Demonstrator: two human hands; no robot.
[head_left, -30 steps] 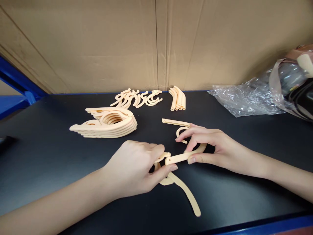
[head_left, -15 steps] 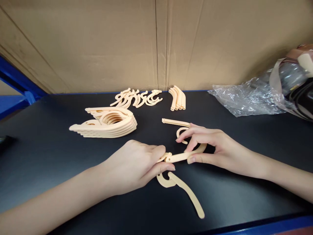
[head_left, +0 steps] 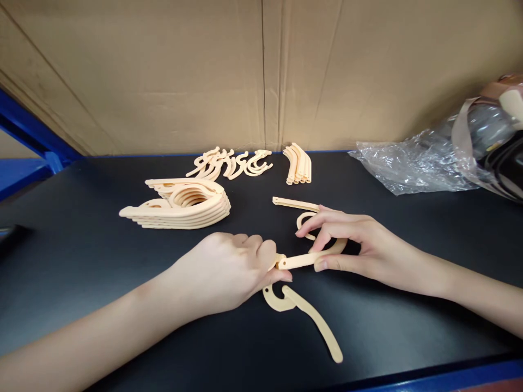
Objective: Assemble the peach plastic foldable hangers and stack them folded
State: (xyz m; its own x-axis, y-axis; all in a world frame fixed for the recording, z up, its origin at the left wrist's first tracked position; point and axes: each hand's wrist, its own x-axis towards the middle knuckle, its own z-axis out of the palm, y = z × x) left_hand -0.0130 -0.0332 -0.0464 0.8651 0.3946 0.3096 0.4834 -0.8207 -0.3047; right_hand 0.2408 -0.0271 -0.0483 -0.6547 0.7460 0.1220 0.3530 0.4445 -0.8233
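Observation:
My left hand (head_left: pixel 229 272) is closed, its thumb and forefinger pinching the end of a small cream plastic piece (head_left: pixel 272 263). That piece meets the holed end of a cream folding-hanger arm (head_left: pixel 300 261), which the thumb and fingers of my right hand (head_left: pixel 357 239) grip. The joint between them is partly hidden by my left fingers. Below my left hand lies a curved cream hanger part (head_left: pixel 321 326) with a hooked, holed end. Behind my right fingers are a straight-looking arm piece (head_left: pixel 294 204) and a partly covered curved hook (head_left: pixel 301 222).
A stack of hanger pieces (head_left: pixel 183 209) stands on the black tabletop (head_left: pixel 122 326) at left. Several loose hooks (head_left: pixel 229 163) and a bunch of arm pieces (head_left: pixel 298 163) lie at the back. Clear plastic wrap (head_left: pixel 412 163) is at right, before the cardboard wall (head_left: pixel 183 76).
My left hand has rolled over slightly and edged closer to the arm's holed end, covering more of the small piece. My right hand keeps its grip. The view has shifted slightly.

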